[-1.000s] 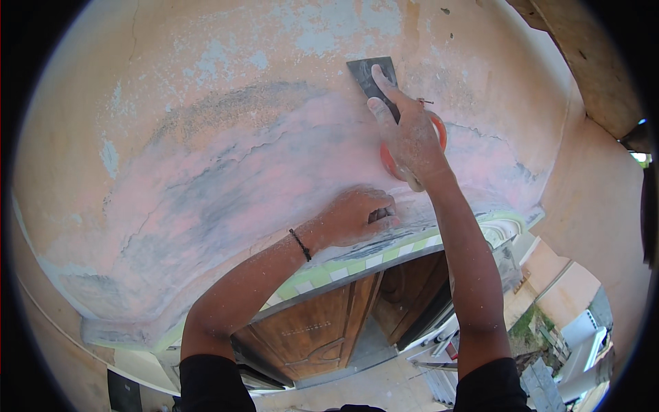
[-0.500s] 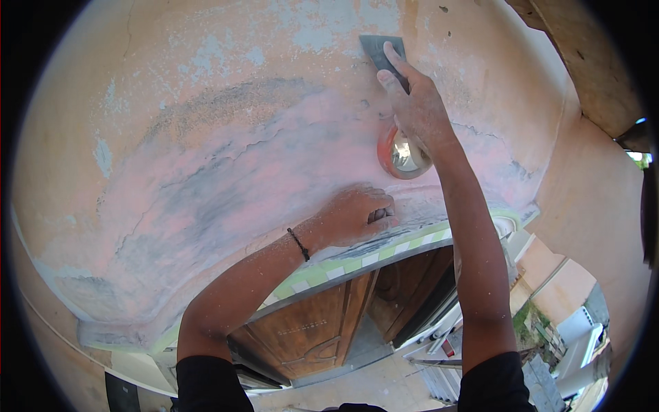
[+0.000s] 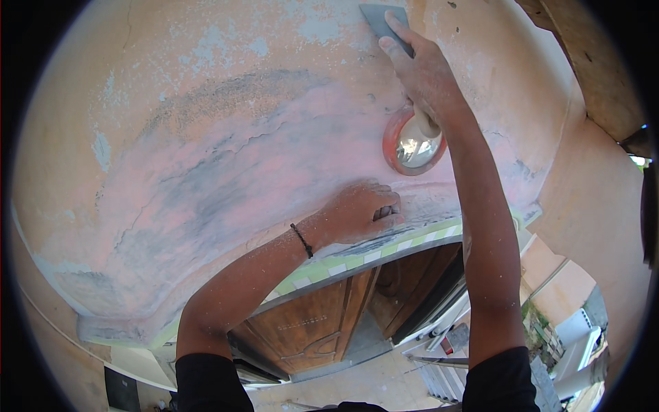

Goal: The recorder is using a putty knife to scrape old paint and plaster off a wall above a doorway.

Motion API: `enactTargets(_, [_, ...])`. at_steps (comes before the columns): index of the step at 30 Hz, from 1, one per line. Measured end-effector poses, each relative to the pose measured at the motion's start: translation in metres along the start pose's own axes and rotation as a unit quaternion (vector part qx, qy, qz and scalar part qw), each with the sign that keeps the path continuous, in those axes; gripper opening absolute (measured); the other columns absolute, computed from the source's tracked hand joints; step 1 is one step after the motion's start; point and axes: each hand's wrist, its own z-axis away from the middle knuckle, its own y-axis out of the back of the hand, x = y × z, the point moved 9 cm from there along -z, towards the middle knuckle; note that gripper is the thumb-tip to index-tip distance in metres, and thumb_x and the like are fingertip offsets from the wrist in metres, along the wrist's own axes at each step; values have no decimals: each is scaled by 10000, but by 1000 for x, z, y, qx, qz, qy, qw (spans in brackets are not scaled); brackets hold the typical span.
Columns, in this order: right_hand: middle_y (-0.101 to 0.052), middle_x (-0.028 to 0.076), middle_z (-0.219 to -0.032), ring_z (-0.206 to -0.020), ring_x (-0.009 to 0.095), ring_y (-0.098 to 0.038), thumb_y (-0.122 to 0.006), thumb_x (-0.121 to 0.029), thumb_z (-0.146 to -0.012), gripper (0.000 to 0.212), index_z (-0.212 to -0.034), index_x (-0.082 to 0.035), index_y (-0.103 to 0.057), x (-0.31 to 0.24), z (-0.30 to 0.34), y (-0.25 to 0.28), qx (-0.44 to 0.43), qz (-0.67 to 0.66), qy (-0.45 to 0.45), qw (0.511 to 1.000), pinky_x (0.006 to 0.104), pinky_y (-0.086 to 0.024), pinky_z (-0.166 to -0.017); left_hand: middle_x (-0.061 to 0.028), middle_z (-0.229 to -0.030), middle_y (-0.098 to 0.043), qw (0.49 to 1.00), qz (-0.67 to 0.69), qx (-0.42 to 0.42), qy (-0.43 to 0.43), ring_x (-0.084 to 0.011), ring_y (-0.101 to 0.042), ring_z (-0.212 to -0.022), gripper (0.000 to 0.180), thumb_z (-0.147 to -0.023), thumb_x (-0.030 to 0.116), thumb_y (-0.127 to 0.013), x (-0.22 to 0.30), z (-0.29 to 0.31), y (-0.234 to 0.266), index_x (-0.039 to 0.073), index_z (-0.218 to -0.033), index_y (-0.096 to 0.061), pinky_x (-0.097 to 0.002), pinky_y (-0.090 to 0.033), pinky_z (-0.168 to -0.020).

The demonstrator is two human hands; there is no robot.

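My right hand [image 3: 427,79] is raised high on the wall and closed around a putty knife. The putty knife [image 3: 384,20] has a flat, flared grey blade, lying against the upper wall with thumb and finger along it. Lower down, my left hand [image 3: 364,211] rests on the wall just above the ledge, its fingers curled in. Whatever may be inside that fist is hidden. The wall [image 3: 233,165] carries smeared pink and grey filler, with cracks and flaking pale blue paint higher up. Below my right wrist, a round shiny fixture [image 3: 417,145] with a red-smeared rim sits on the wall.
A ledge with a green and white checked edge [image 3: 329,268] curves below the filler. Beneath it is a carved brown wooden door [image 3: 302,323]. Far below at right lie debris and white pipes [image 3: 576,357]. A brown roof edge [image 3: 583,62] juts in at upper right.
My right hand and the putty knife have moved up the wall and slightly right, uncovering more of the round fixture. My left hand has barely shifted.
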Motion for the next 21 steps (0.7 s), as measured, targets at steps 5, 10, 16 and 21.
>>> enactTargets(5, [-624,123,-759,-632,183,-600,-544,-157,-986,409,-1348,24,-600,-31,-7,43,-84,-192,175,962,352,-506,-564,-136,-885,-617,999,45,-15,-11,-359,-583,-867,286,-977,338,-662,4,-11,-3,54,-945,-651,-459,-467,-817])
enactTargets(10, [-655,281,-1306,-1222,419,-633,-561,-338,-1021,538,-1525,-157,-504,27,48,-9,81,55,102,990,453,-469,-1064,-138,-889,-621,1000,13,-16,5,-361,-587,-873,286,-979,342,-656,-3,2,-3,58,-948,-652,-463,-469,-817])
enactTargets(16, [-697,182,-842,-737,251,-690,-537,-169,-999,415,-1377,-15,-609,-24,-17,38,-22,54,-93,994,386,-560,-679,-140,-888,-623,1000,14,-19,-14,-363,-586,-867,289,-974,350,-660,5,-12,-7,62,-944,-653,-467,-469,-807])
enactTargets(21, [-678,229,-1280,-1123,303,-683,-563,-337,-1050,540,-1562,-202,-457,24,35,-6,47,86,71,993,388,-508,-1010,-137,-881,-618,1000,21,-6,-4,-363,-585,-863,297,-966,362,-667,-4,-2,1,66,-955,-653,-468,-467,-804])
